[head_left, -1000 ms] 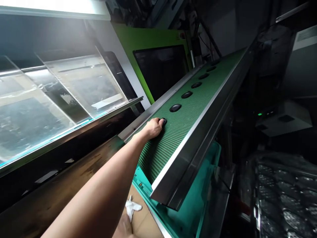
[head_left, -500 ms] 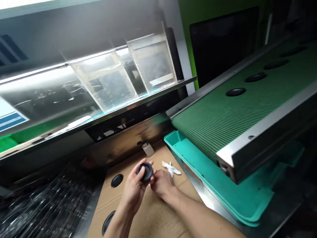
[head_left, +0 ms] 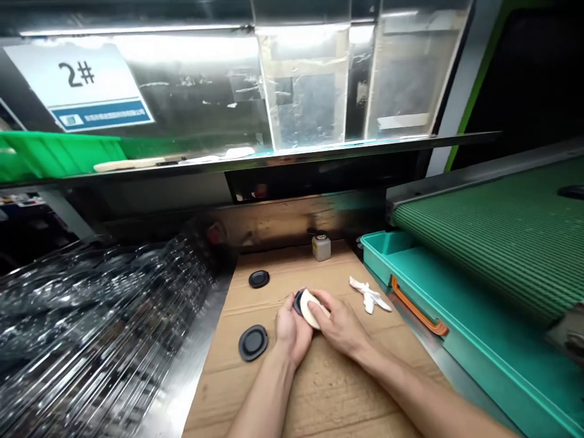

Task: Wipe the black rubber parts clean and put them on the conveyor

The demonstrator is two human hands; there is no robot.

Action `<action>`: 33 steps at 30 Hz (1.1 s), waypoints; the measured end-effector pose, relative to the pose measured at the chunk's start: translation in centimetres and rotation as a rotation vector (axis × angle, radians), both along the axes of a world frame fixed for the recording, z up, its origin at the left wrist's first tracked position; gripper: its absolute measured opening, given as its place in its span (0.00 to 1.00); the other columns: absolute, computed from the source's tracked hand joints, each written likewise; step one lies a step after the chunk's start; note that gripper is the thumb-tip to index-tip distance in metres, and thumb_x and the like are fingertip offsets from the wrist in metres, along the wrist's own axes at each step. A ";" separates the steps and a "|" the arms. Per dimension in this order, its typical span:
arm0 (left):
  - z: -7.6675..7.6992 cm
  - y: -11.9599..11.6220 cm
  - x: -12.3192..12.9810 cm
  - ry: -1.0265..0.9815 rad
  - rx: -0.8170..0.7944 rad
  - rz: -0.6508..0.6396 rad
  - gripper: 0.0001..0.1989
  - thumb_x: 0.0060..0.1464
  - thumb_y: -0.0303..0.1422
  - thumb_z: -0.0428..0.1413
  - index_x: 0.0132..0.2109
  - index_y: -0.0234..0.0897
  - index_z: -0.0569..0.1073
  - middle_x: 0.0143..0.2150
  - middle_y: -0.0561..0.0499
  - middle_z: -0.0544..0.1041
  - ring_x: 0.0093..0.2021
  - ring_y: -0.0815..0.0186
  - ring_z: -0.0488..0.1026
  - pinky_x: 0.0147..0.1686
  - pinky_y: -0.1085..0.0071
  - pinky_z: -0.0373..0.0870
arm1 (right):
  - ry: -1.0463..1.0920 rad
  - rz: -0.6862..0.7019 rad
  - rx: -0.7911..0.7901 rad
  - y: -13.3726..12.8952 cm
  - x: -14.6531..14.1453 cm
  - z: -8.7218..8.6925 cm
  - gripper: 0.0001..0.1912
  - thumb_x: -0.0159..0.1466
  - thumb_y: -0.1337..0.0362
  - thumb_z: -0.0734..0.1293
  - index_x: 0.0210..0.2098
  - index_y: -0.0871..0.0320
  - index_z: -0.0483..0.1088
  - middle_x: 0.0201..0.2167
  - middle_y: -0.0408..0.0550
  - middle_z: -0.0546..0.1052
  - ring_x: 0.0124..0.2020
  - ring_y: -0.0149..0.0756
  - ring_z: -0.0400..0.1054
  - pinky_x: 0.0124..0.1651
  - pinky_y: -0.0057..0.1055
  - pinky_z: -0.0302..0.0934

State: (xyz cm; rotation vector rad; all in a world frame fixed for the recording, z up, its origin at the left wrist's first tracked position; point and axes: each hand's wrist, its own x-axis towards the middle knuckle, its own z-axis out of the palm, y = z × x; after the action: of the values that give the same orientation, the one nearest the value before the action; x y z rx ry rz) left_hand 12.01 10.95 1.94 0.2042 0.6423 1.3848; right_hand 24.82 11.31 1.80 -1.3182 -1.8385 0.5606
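Observation:
My left hand [head_left: 289, 333] cups a black rubber disc [head_left: 298, 302], which is mostly hidden behind a white cloth pad [head_left: 311, 309]. My right hand [head_left: 340, 323] presses that pad against the disc's face. Both hands are close together above a brown cardboard sheet [head_left: 219, 389]. Two more black discs lie flat on it: one [head_left: 252, 342] just left of my left hand, another [head_left: 258, 278] farther away. Beyond my right hand lies a crumpled white rag [head_left: 368, 295], and a small white bottle [head_left: 321, 247] stands at the sheet's far end.
A teal tray [head_left: 410, 274] with an orange handle and a green conveyor belt [head_left: 502, 243] run along the right. Plastic-wrapped stacks [head_left: 91, 316] fill the left. Behind stand transparent guard panels [head_left: 310, 85], a "2#" sign [head_left: 77, 85] and a green bin [head_left: 55, 155].
The view has swung left and down, away from the belt. One second ago a hand was on the belt. Now a white pad covers the disc that my hands held bare half a second ago.

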 end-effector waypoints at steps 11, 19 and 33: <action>-0.2 0.1 0.5 -0.111 0.036 -0.097 0.17 0.64 0.37 0.46 0.51 0.33 0.73 0.55 0.42 0.74 0.54 0.59 0.72 0.55 0.64 0.70 | -0.392 -0.248 -0.100 -0.5 -2.4 0.6 0.26 0.69 0.49 0.53 0.62 0.47 0.63 0.37 0.52 0.80 0.37 0.45 0.75 0.39 0.35 0.63; -0.3 0.2 0.5 -0.069 0.080 -0.135 0.15 0.63 0.34 0.47 0.48 0.32 0.74 0.53 0.42 0.76 0.55 0.58 0.72 0.54 0.63 0.70 | -0.366 -0.252 -0.152 -0.1 -2.1 1.1 0.25 0.69 0.50 0.53 0.62 0.45 0.61 0.43 0.50 0.79 0.41 0.46 0.74 0.42 0.36 0.62; -0.1 0.2 0.5 0.018 0.064 -0.047 0.15 0.65 0.33 0.43 0.48 0.33 0.72 0.52 0.39 0.75 0.52 0.56 0.74 0.49 0.53 0.74 | 0.052 -0.066 -0.006 1.9 2.4 1.7 0.18 0.66 0.55 0.61 0.50 0.54 0.74 0.43 0.47 0.79 0.45 0.39 0.72 0.50 0.32 0.63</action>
State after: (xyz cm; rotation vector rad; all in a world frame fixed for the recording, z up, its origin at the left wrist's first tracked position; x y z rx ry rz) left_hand 12.53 11.14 1.82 0.2814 0.6045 1.3606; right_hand 27.23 13.19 3.48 -1.3509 -1.7464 0.5605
